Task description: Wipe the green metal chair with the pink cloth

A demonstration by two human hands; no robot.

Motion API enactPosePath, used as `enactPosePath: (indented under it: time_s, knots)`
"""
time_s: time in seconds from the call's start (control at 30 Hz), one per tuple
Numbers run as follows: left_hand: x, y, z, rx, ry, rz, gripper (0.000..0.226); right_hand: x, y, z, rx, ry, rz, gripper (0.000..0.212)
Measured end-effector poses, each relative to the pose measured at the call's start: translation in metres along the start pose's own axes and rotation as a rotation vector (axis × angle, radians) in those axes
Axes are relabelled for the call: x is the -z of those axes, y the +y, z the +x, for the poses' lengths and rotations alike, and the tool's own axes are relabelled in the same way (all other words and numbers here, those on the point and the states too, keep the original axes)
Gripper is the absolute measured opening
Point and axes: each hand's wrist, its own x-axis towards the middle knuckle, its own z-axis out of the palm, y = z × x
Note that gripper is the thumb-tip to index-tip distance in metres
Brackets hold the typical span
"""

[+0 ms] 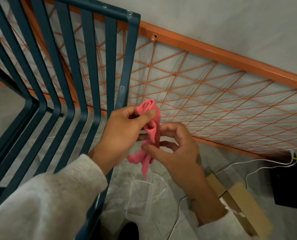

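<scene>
The green metal chair (85, 70), made of dark teal-green slats, fills the left half of the view, its back rising to the top and its seat bending toward me. The pink cloth (151, 130) is bunched up in the air just right of the chair's right edge. My left hand (121, 134) pinches its upper part between thumb and fingers. My right hand (178, 149) grips the cloth lower down with thumb and fingertips. A loose end of the cloth hangs below both hands. The cloth does not touch the chair.
An orange metal frame with a criss-cross wire grid (213, 94) leans against the wall behind the chair. On the floor lie white cables (248, 172), a cardboard piece (239, 196), a clear plastic lid (140, 198) and a black box (291, 184) at right.
</scene>
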Motion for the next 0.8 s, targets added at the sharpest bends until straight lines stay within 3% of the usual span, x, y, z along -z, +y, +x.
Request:
enactPosePath:
  time_s: [0.1,0.23,0.33,0.43,0.6,0.7,0.8]
  knots:
    - [0.002,-0.004,-0.001,0.002,-0.063,-0.068,0.031,0.003,0.001,0.002,0.068,0.064,-0.005,0.009]
    - [0.012,-0.011,0.002,-0.034,-0.117,-0.031,0.027,0.014,-0.001,0.007,-0.103,0.163,0.284,0.019]
    - [0.024,-0.016,0.005,-0.135,-0.102,0.180,0.015,0.029,0.000,0.015,-0.156,0.222,0.376,0.026]
    - [0.031,-0.016,0.005,-0.181,-0.151,0.266,0.018,0.046,-0.001,0.019,-0.094,0.172,0.271,0.041]
    - [0.039,-0.015,0.006,-0.425,-0.264,0.554,0.019,0.068,0.011,0.025,-0.010,0.083,-0.120,0.035]
    - [0.042,-0.014,0.005,-0.588,-0.311,0.709,0.013,0.074,0.013,0.022,-0.022,0.066,-0.231,0.029]
    - [0.042,-0.012,0.003,-0.682,-0.354,0.791,0.024,0.077,0.017,0.019,-0.030,0.040,-0.312,0.028]
